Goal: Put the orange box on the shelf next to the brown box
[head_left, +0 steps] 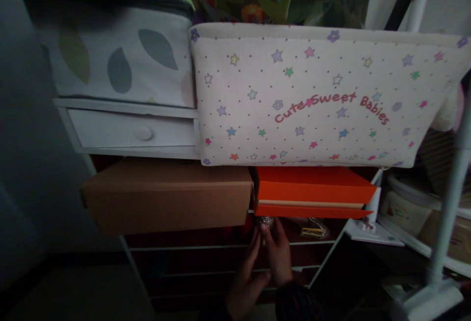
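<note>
My left hand [246, 281] and my right hand [277, 254] reach together into a dark lower shelf [206, 248] under an orange box [312, 191]. The fingertips of both hands meet around a small shiny crinkled item [266, 223] at the shelf's edge. I cannot tell which hand grips it. A second small packet [312, 231] lies to the right on the same shelf.
A brown cardboard box [167, 196] sits left of the orange box. Above are a star-printed fabric bin [312, 97] reading "Cute Sweet Babies", a leaf-printed bin [121, 56] and a small white drawer [134, 129]. A white rack with tubs [412, 208] stands at right.
</note>
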A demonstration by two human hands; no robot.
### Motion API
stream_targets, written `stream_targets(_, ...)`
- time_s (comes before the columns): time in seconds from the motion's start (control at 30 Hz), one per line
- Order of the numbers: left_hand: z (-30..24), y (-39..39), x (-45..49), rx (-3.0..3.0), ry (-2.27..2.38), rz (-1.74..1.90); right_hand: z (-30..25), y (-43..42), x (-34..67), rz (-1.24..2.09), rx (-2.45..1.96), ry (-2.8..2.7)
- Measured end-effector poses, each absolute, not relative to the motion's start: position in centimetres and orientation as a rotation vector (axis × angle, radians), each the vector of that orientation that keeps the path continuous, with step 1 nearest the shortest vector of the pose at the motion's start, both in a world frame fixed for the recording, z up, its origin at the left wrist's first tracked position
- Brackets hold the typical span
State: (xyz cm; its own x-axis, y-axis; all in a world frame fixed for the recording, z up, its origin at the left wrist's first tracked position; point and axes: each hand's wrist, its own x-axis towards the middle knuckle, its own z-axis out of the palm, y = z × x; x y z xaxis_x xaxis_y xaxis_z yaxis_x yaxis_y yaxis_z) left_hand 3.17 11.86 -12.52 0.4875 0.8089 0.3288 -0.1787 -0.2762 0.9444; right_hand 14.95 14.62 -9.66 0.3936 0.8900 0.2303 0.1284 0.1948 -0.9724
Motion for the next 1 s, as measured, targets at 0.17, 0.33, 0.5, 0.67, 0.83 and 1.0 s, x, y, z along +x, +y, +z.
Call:
stream_targets(0.17, -11.8, 11.2, 2.9, 1.632, 0.662, 1.073, -9.9, 14.0, 16.1, 0.776, -1.222, -0.871)
stream_targets(0.33, -11.2, 10.4, 2.5, 1.641, 0.731, 1.186, -10.0, 13.1, 19.8, 1.019, -1.042, -0.201)
stream_targets(0.5, -11.1, 10.3, 2.8, 1.645, 0.799, 1.245, -10.3, 13.0, 24.4, 1.127, -0.934, 0.008)
stream_targets(0.67, -10.8, 10.1, 3.5, 1.656, 0.801, 1.218, -10.7, 14.0, 27.0, 1.215, -0.819, 0.028)
stream_targets(0.83, -10.6, 10.0, 3.9, 1.656, 0.783, 1.202, -11.0, 14.0, 28.0, 1.262, -0.837, 0.027)
stream_targets(1.0, -10.6, 10.0, 4.4, 1.644, 0.79, 1.17, -11.1, 13.1, 27.5, 1.225, -0.946, -0.128)
